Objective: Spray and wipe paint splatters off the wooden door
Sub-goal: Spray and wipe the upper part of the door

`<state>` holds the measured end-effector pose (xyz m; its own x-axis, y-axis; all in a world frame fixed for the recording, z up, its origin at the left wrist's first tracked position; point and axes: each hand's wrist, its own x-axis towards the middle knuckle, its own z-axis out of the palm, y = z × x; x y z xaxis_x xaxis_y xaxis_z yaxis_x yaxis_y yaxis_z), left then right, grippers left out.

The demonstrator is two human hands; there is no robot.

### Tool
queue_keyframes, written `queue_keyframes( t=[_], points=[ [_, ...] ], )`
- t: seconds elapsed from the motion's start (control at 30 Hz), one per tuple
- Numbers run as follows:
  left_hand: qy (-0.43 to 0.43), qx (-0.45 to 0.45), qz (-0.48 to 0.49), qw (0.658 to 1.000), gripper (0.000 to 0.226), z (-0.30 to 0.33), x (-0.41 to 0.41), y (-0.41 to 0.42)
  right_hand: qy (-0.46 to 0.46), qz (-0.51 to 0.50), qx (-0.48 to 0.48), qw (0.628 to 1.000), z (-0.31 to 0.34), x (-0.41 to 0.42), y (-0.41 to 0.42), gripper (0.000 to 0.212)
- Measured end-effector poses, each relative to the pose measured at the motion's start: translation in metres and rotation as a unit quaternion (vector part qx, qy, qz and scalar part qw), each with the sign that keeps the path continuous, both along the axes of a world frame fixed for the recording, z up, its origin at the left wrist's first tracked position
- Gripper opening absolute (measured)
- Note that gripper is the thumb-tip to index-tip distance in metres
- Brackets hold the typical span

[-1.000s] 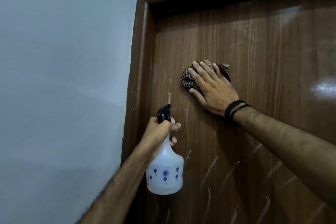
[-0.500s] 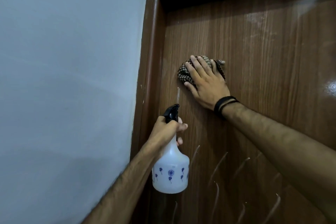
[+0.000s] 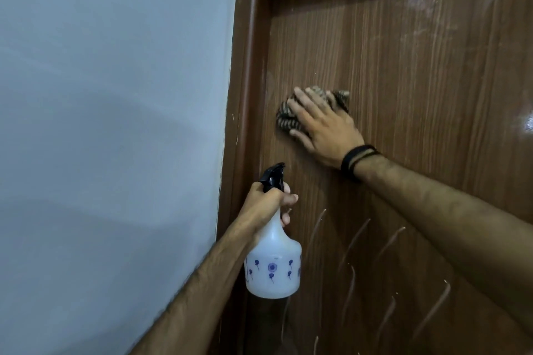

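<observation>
As cloth point(image 3: 288, 118) slides left toward frame point(image 3: 248, 95), we press w/ flat right hand point(image 3: 326, 127); left hand point(image 3: 266, 204) grips spray bottle point(image 3: 272, 265); lower streaks point(image 3: 352, 242) remain.

No readable text anywhere (bottle point(image 3: 272, 265) shows only flowers).

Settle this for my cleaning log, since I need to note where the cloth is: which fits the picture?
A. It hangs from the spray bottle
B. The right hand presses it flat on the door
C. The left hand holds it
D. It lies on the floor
B: the right hand lies with straight fingers over the checked cloth, pressing it against the wooden door, while the left hand grips the spray bottle.
</observation>
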<state>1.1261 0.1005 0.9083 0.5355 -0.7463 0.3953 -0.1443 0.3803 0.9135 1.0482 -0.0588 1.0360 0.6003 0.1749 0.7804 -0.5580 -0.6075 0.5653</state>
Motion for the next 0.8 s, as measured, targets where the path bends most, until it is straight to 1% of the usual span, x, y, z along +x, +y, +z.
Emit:
queue_keyframes(
  t=[0.07,0.13,0.27,0.33,0.4,0.47,0.63,0.7,0.77,0.8],
  points=[
    [0.033,-0.016,-0.001,0.999,0.013,0.001,0.002,0.003,-0.021,-0.003,0.014,1.000,0.010,0.008,0.003,0.064],
    [0.051,-0.018,-0.003,0.999,0.016,0.002,0.006,0.004,-0.021,0.000,0.005,1.000,0.003,0.012,0.003,0.063],
    [0.063,-0.014,0.010,0.998,0.021,0.001,0.013,0.004,0.059,0.016,-0.059,0.996,-0.048,0.013,0.000,0.062],
    [0.071,-0.013,0.013,0.997,0.022,-0.003,0.012,0.003,0.093,0.027,-0.053,0.994,-0.074,0.012,-0.001,0.062],
    [0.074,-0.008,0.015,0.997,0.022,-0.008,0.009,0.004,0.101,0.033,-0.047,0.993,-0.085,0.013,-0.001,0.061],
    [0.076,-0.002,0.012,0.997,0.021,-0.012,0.006,0.004,0.083,0.026,-0.047,0.995,-0.069,0.012,-0.002,0.061],
    [0.077,-0.005,0.002,0.997,0.019,-0.015,0.010,0.007,-0.057,0.025,0.032,0.998,0.012,0.015,0.006,0.062],
    [0.076,-0.009,0.008,0.997,0.017,-0.016,0.015,0.007,-0.077,0.025,0.037,0.996,0.025,0.020,0.008,0.062],
    [0.071,-0.007,0.019,0.997,0.018,-0.017,0.019,0.008,-0.078,0.026,0.027,0.996,0.019,0.029,0.008,0.062],
    [0.066,-0.005,0.022,0.998,0.018,-0.018,0.021,0.008,-0.064,0.023,0.013,0.998,0.010,0.033,0.008,0.062]
  ],
)
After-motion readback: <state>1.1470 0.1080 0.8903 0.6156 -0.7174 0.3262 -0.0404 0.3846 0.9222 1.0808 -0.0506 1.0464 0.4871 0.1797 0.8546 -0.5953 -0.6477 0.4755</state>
